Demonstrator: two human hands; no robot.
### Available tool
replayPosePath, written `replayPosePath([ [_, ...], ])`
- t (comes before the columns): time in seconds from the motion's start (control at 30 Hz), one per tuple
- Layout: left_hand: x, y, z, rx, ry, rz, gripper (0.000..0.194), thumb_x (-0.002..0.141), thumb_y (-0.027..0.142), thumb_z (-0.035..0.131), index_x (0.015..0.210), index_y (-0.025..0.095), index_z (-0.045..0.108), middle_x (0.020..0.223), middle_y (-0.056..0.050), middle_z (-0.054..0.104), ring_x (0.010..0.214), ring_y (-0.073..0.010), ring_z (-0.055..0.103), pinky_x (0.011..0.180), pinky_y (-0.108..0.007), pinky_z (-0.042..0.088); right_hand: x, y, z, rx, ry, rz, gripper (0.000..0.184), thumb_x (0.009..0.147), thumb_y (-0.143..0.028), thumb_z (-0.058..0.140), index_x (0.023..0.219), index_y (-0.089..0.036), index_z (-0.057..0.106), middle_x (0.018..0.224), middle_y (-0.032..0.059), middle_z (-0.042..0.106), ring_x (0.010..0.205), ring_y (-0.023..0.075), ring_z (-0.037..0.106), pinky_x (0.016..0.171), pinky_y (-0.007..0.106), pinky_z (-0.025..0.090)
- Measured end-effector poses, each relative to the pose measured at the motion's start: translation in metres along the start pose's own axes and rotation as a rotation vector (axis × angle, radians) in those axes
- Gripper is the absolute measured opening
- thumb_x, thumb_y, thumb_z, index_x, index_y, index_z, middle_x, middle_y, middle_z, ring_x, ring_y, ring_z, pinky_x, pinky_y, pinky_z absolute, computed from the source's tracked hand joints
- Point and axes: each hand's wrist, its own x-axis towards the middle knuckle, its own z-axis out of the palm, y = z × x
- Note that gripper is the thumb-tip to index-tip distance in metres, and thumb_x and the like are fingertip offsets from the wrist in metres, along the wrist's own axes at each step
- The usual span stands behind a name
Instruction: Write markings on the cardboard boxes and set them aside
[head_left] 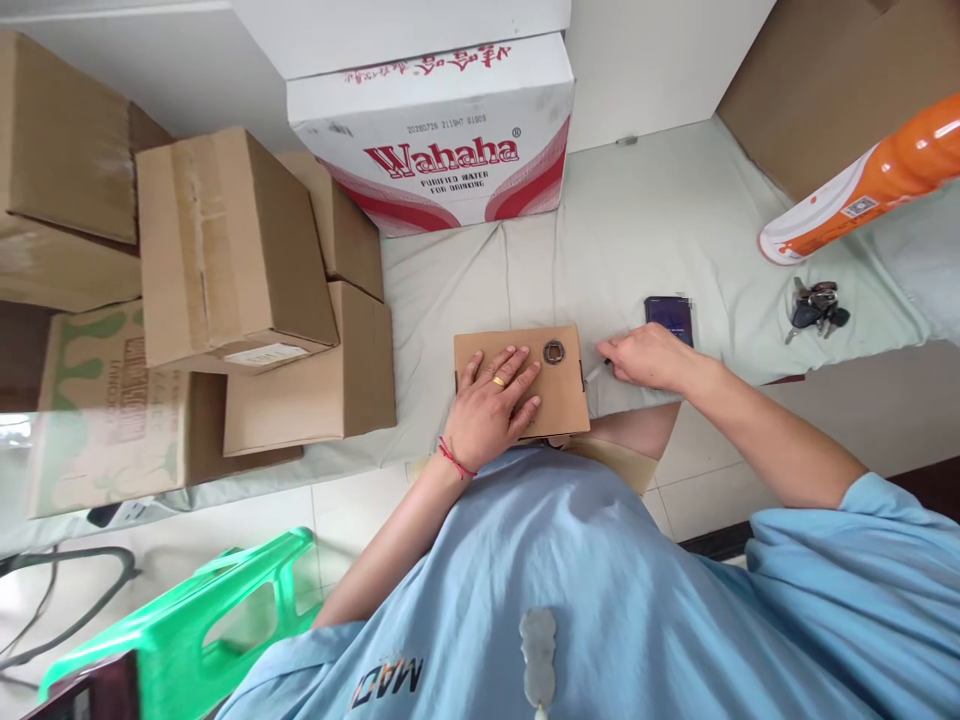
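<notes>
A small brown cardboard box [517, 345] lies on the covered table close to my body. My left hand [491, 400] rests flat on its top, fingers spread. On the box's top right is a round dark metallic piece [553, 351] with a square centre. Just right of the box, my right hand [649, 355] is closed in a pinch. A thin pale strip [598, 373] with a dark part shows below its fingertips, pointing at the box's right side; its kind is unclear. A dark phone [669, 318] lies behind my right hand, partly hidden by it.
Several cardboard boxes [225, 250] are stacked on the left. A white and red water carton [465, 150] stands at the back. Keys [816, 308] and an orange and white bottle-like object [862, 190] are on the right. A green plastic stool [187, 620] stands at lower left.
</notes>
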Motion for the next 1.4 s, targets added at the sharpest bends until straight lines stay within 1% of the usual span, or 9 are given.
replayPosePath([
  [0.07, 0.000, 0.000, 0.000, -0.003, 0.000, 0.004, 0.049, 0.112, 0.040, 0.051, 0.156, 0.023, 0.064, 0.168, -0.015, 0.057, 0.160, -0.0352, 0.051, 0.135, -0.065, 0.029, -0.009, 0.005, -0.004, 0.041, 0.137, 0.042, 0.024, 0.094, -0.020, 0.055, 0.109, -0.019, 0.074, 0.089, 0.0094, 0.081, 0.079, 0.0247, 0.071, 0.062, 0.033, 0.024],
  [0.17, -0.001, -0.001, 0.000, -0.022, 0.007, -0.002, 0.049, 0.112, 0.040, 0.051, 0.157, 0.023, 0.064, 0.168, -0.015, 0.057, 0.160, -0.0357, 0.051, 0.136, -0.066, 0.029, -0.029, 0.006, -0.012, 0.285, 0.515, 0.214, 0.009, 0.087, -0.022, 0.059, 0.091, -0.022, 0.067, 0.074, 0.0047, 0.072, 0.070, 0.0220, 0.064, 0.063, 0.033, 0.030],
  [0.27, -0.001, -0.001, 0.000, -0.042, 0.014, -0.007, 0.050, 0.112, 0.040, 0.052, 0.157, 0.023, 0.064, 0.168, -0.015, 0.057, 0.160, -0.0365, 0.051, 0.136, -0.067, 0.029, -0.041, -0.012, -0.017, 0.877, 0.955, 0.385, 0.009, 0.087, -0.026, 0.062, 0.083, -0.026, 0.054, 0.062, -0.0034, 0.055, 0.056, 0.0150, 0.047, 0.061, 0.032, 0.034],
  [0.33, 0.000, -0.001, 0.001, -0.051, 0.017, -0.007, 0.050, 0.112, 0.041, 0.052, 0.156, 0.023, 0.065, 0.168, -0.015, 0.057, 0.159, -0.0368, 0.051, 0.136, -0.067, 0.028, -0.036, -0.036, -0.015, 1.279, 1.089, 0.418, 0.012, 0.091, -0.033, 0.062, 0.087, -0.028, 0.052, 0.063, -0.0054, 0.051, 0.052, 0.0133, 0.041, 0.055, 0.030, 0.031],
  [0.4, 0.000, 0.000, 0.001, -0.055, 0.020, -0.009, 0.049, 0.111, 0.041, 0.053, 0.155, 0.023, 0.066, 0.168, -0.015, 0.057, 0.159, -0.0370, 0.052, 0.136, -0.067, 0.028, -0.022, -0.064, -0.010, 1.522, 1.027, 0.393, 0.013, 0.096, -0.041, 0.059, 0.097, -0.028, 0.057, 0.068, -0.0040, 0.059, 0.051, 0.0127, 0.043, 0.050, 0.028, 0.030],
  [0.5, -0.001, 0.000, 0.001, -0.045, 0.020, -0.009, 0.050, 0.112, 0.041, 0.052, 0.155, 0.021, 0.066, 0.168, -0.016, 0.057, 0.159, -0.0371, 0.052, 0.136, -0.067, 0.028, 0.004, -0.100, 0.002, 1.640, 0.881, 0.359, 0.023, 0.097, -0.047, 0.063, 0.107, -0.026, 0.064, 0.078, -0.0004, 0.073, 0.056, 0.0128, 0.053, 0.055, 0.027, 0.040],
  [0.63, -0.002, 0.000, 0.000, -0.036, 0.026, 0.004, 0.049, 0.113, 0.041, 0.051, 0.155, 0.020, 0.066, 0.167, -0.016, 0.058, 0.158, -0.0368, 0.053, 0.135, -0.066, 0.029, 0.022, -0.125, 0.013, 1.517, 1.032, 0.429, 0.014, 0.098, -0.039, 0.059, 0.099, -0.026, 0.064, 0.072, -0.0015, 0.069, 0.065, 0.0159, 0.063, 0.067, 0.029, 0.050],
  [0.9, -0.003, -0.001, 0.000, -0.066, 0.040, 0.011, 0.046, 0.112, 0.038, 0.053, 0.152, 0.021, 0.067, 0.165, -0.015, 0.061, 0.158, -0.0355, 0.053, 0.135, -0.065, 0.030, 0.026, -0.131, 0.021, 1.100, 1.162, 0.496, 0.015, 0.102, -0.036, 0.056, 0.105, -0.024, 0.065, 0.069, -0.0023, 0.067, 0.057, 0.0156, 0.061, 0.061, 0.029, 0.050],
  [1.4, -0.003, -0.001, -0.001, -0.070, 0.054, 0.050, 0.046, 0.113, 0.037, 0.052, 0.150, 0.015, 0.068, 0.163, -0.017, 0.062, 0.157, -0.0367, 0.055, 0.134, -0.066, 0.033, 0.028, -0.128, 0.021, 0.935, 1.114, 0.448, 0.015, 0.105, -0.036, 0.057, 0.106, -0.024, 0.067, 0.068, -0.0019, 0.072, 0.057, 0.0156, 0.066, 0.062, 0.027, 0.053],
])
